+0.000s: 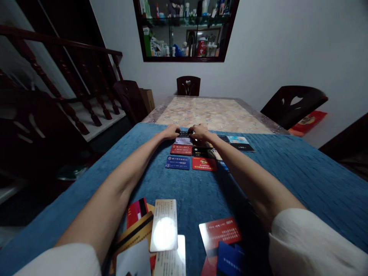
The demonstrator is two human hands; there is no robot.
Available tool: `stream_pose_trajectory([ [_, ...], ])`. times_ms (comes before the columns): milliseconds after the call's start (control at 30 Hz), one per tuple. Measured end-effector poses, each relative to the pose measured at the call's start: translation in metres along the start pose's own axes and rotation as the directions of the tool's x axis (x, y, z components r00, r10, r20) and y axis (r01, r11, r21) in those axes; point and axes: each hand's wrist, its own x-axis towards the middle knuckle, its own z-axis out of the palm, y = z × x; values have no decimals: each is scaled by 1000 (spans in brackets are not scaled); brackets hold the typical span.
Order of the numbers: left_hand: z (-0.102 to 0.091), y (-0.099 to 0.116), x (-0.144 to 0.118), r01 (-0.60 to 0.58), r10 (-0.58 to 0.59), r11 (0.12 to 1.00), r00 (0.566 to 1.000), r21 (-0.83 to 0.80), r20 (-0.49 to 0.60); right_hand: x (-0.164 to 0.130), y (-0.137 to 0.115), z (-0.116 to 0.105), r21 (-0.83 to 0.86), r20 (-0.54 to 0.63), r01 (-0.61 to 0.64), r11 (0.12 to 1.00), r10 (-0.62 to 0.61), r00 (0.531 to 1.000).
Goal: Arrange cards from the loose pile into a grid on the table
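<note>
Both arms reach forward over a blue cloth. My left hand has its fingers closed at the left edge of a black card in the far row. On that card's right edge, the fingers of my right hand are closed too. Just nearer lie a pale purple card, a red card and a blue card, forming a column. Beside them are a black card marked VIP and a red and gold card. My right forearm partly hides other cards.
Loose cards overlap near me: a whitish card and a gold card at left, a red card and a dark blue card at right. Laid-out cards include a light blue card. Chairs stand around the table.
</note>
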Motion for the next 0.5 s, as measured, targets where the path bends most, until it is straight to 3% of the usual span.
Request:
stream_pose_trajectory([
  [267, 4, -4, -3, 51, -50, 999, 997, 7, -63, -4, 6, 4, -11, -70, 10, 1000, -11, 998],
  [500, -3, -4, -24, 76, -72, 997, 990, 28, -121, -20, 8, -1, -15, -145, 31, 999, -33, 989],
])
